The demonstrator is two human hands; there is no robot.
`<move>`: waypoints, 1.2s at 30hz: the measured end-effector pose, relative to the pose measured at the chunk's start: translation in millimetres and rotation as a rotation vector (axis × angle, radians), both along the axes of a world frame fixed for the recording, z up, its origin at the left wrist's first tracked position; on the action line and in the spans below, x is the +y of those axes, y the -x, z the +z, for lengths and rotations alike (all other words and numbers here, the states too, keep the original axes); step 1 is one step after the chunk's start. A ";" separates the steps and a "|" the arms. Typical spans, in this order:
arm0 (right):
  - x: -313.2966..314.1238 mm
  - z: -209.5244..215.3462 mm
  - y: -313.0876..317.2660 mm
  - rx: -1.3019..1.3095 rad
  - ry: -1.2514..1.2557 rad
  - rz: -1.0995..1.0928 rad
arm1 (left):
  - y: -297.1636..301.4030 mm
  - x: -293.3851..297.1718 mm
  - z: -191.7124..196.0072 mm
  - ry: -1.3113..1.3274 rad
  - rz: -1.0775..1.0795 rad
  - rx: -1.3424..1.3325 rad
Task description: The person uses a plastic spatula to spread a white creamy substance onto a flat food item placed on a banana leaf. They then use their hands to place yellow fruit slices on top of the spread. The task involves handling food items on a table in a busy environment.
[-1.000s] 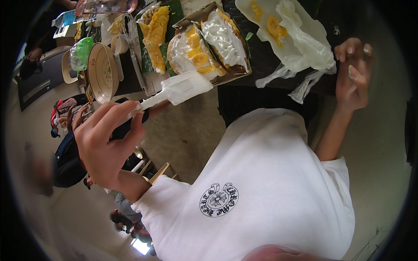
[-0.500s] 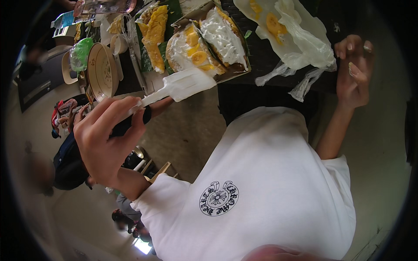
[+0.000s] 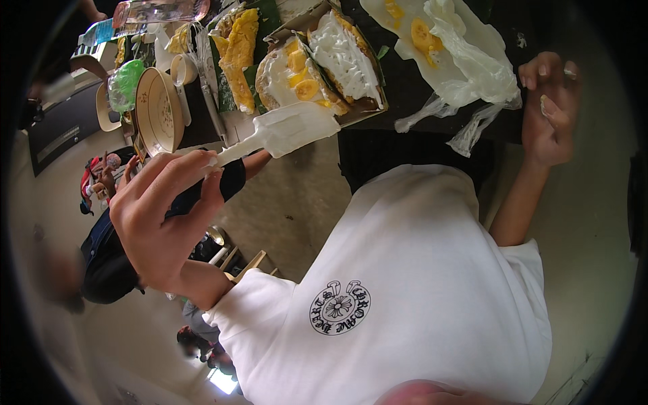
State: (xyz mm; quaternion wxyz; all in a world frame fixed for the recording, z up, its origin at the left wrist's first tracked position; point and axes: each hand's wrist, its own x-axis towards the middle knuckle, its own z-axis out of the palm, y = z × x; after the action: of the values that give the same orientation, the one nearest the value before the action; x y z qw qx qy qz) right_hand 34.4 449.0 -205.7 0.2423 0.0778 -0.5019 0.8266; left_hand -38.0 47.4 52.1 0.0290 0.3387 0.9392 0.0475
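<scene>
Pinching the white spatula [image 3: 297, 129] by its handle, the left hand [image 3: 165, 209] has its thumb and forefinger closed and the other fingers bent. Over the last second the blade has drifted slightly rightward along the near side of the open box [image 3: 370, 106]; I judge this a small adjustment that leaves the work much as it was. The blade overlaps the box in view; I cannot tell whether they touch.

The right hand [image 3: 550, 108], almost unmoved, has its fingers loosely curled and parted, with nothing visible in them, just beside a crumpled plastic bag [image 3: 472, 74].

Counted outward: one spatula, one box with two cream-topped pieces [image 3: 344, 57], one yellow strip [image 3: 238, 64] to their left, one whisk [image 3: 204, 54], one bowl [image 3: 156, 111] and one green bundle [image 3: 126, 86], around the dark desk [image 3: 408, 94].
</scene>
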 end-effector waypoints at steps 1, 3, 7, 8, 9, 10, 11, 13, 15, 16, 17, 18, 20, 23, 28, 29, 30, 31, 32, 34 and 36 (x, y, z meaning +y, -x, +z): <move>0.0 0.0 0.0 -0.003 -0.004 -0.004 | 0.1 0.2 -0.7 -0.004 0.003 -0.002; -0.2 -0.2 0.0 -0.005 -0.005 -0.008 | 0.5 0.0 -2.4 -0.010 -0.002 0.002; -1.6 0.3 -0.5 -0.010 -0.003 -0.021 | 2.1 0.8 -4.4 -0.005 0.006 0.006; -1.6 0.6 -0.6 -0.013 -0.005 -0.027 | 2.7 1.4 -4.4 -0.001 0.017 0.003; -1.5 0.6 -0.6 -0.010 -0.003 -0.027 | 2.4 0.5 -4.4 0.011 0.021 0.003; -1.4 0.6 -0.4 -0.007 -0.002 -0.026 | 2.3 -1.4 -4.5 0.022 0.024 0.004; -1.2 0.4 -0.4 -0.005 0.000 -0.026 | 2.3 -2.8 -4.0 0.034 0.028 0.004; -1.2 -0.4 -0.6 -0.004 -0.001 -0.028 | 2.6 -4.8 -2.3 0.064 0.050 -0.006; -1.2 -0.6 -0.9 -0.005 -0.003 -0.033 | 2.2 -6.5 -0.7 0.068 0.068 -0.018; -1.4 -0.4 -0.9 -0.007 -0.005 -0.036 | 2.1 -7.2 -0.1 0.058 0.075 -0.025; -1.5 -0.3 -1.1 -0.010 -0.007 -0.040 | 2.3 -7.4 0.1 0.047 0.082 -0.032; -1.3 -0.5 -0.9 -0.006 -0.006 -0.035 | 2.2 -7.4 0.7 0.045 0.067 -0.023; -0.4 -1.2 -0.3 0.000 -0.005 -0.026 | 2.8 -6.4 2.5 0.042 0.037 -0.006; 0.9 -2.3 -0.1 0.007 -0.010 -0.022 | 4.1 -0.7 3.7 0.051 0.056 -0.016; 0.2 -2.5 0.3 0.017 -0.016 -0.025 | 3.7 -0.1 3.2 0.048 0.084 -0.032; 0.3 -2.5 0.5 0.019 -0.018 -0.024 | 3.4 -1.2 4.1 0.050 0.089 -0.033; 0.7 -2.8 0.4 0.019 -0.014 -0.020 | 3.5 -3.3 5.2 0.063 0.085 -0.031; 1.2 -3.2 0.2 0.020 -0.011 -0.016 | 3.1 -5.9 6.7 0.076 0.082 -0.028; 1.5 -3.5 0.1 0.020 -0.007 -0.012 | 2.3 -7.2 7.8 0.089 0.079 -0.026; 1.6 -3.8 -0.1 0.016 -0.006 -0.016 | 1.3 -4.6 8.5 0.080 0.106 -0.029; 1.9 -4.1 -0.1 0.017 -0.004 -0.012 | 1.5 -2.7 8.5 0.061 0.087 -0.025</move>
State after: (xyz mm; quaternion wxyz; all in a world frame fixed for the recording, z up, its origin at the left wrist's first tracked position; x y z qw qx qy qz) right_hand 34.5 451.0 -209.9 0.2514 0.0823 -0.5019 0.8235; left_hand -39.6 44.7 60.6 0.0490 0.2961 0.9536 0.0240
